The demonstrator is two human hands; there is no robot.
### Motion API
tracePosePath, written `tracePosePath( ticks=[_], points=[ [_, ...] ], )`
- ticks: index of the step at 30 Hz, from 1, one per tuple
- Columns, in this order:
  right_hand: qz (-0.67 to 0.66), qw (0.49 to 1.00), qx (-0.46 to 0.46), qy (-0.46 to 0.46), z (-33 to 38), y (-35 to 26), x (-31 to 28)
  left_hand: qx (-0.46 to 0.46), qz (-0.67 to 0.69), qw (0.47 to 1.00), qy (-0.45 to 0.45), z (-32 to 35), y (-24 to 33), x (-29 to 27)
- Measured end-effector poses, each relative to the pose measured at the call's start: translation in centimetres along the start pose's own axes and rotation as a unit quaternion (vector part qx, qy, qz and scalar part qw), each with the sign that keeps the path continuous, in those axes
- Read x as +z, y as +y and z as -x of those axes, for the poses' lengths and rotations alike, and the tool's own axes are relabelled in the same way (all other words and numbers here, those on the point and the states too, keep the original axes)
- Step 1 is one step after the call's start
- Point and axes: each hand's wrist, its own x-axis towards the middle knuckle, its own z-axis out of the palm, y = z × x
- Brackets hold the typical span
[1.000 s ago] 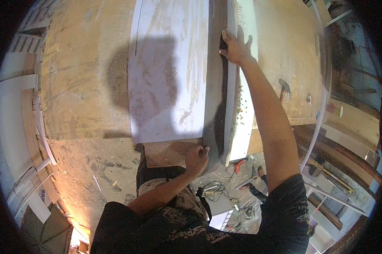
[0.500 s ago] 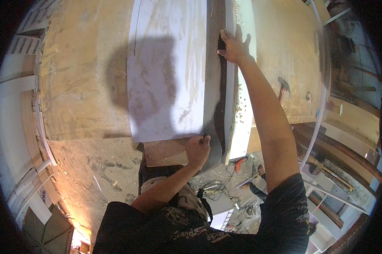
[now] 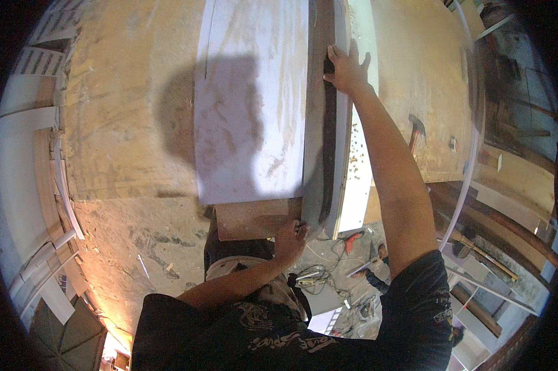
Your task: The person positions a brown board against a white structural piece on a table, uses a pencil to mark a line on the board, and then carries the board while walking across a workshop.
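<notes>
My right hand (image 3: 351,73) lies with fingers spread across the far part of a long grey strip (image 3: 316,154) and the pale board edge beside it. At the strip's near end my left hand (image 3: 289,243) is closed, its fingers curled on the strip's left corner; the exact grip is partly hidden. Left of the strip is a long white panel (image 3: 248,179) with brown smears, shadowed in the middle. A brown board (image 3: 254,221) sticks out from beneath its near end.
A hammer (image 3: 415,133) rests on the tan tabletop (image 3: 124,123) at the right. Small brown bits lie on a white board (image 3: 349,207) under my right forearm. On the floor are a red-orange tool (image 3: 353,242) and tangled cables (image 3: 319,278).
My left hand has moved nearer to me, from beside the white panel's corner to the strip's near end. My right hand keeps its place on the strip. The view has shifted slightly.
</notes>
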Motion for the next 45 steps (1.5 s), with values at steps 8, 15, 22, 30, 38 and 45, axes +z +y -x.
tracePosePath(
  ticks=[8,15,22,30,38,45],
  points=[
    [0.002,1.000,-0.011,0.009,0.3,0.3,0.0,-0.009,-0.018,1.000,-0.006,0.7,2.8,-0.7],
    [-0.014,1.000,-0.002,-0.004,0.1,0.4,0.0,-0.020,-0.021,0.999,0.027,-0.7,2.9,-0.2],
    [-0.012,1.000,0.002,-0.016,0.1,0.4,-0.1,0.048,-0.049,0.996,0.057,-2.4,2.0,0.1],
    [-0.029,0.999,-0.008,0.018,0.3,0.6,0.1,0.034,-0.059,0.997,0.040,-3.7,2.8,-0.2],
    [-0.024,1.000,-0.002,-0.005,0.5,0.6,0.2,0.092,-0.033,0.993,0.071,-4.7,4.4,-0.8],
    [-0.035,0.999,-0.004,-0.018,0.6,0.7,-0.2,0.102,0.036,0.993,0.047,-5.9,6.4,-1.4]
  ],
)
